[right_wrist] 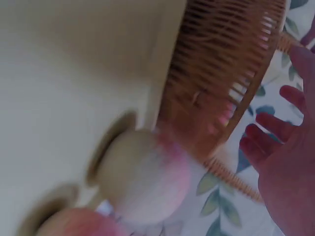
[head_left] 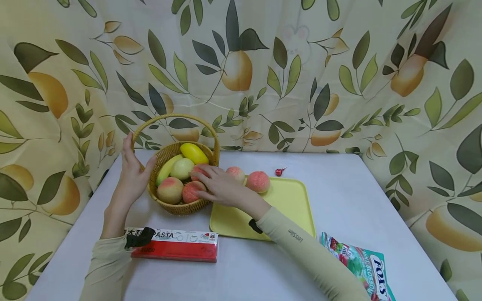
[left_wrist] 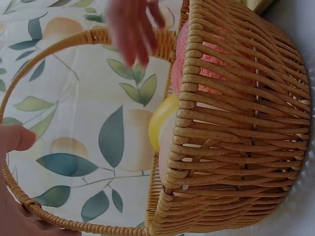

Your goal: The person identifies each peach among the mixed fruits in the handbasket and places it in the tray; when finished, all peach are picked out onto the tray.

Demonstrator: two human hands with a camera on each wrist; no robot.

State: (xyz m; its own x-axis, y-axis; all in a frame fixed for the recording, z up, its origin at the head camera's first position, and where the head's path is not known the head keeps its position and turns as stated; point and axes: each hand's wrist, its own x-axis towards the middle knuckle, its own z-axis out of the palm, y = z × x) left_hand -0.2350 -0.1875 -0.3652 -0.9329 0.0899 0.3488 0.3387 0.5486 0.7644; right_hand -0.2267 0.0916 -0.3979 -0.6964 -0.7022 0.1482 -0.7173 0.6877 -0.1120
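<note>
Head view: basket (head_left: 180, 209) sits between 2 hands (head_left: 131, 173) (head_left: 225, 187)

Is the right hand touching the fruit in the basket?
Apart: the left wrist view shows a gap between the right hand and the fruit.

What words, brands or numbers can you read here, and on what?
"PASTA", after "大": red-and-white box.
"uce", end of an unclear word: same box.
"FOX'S": green bag.
Too small or blurred: other print on box and bag, lettering on right sleeve.
</note>
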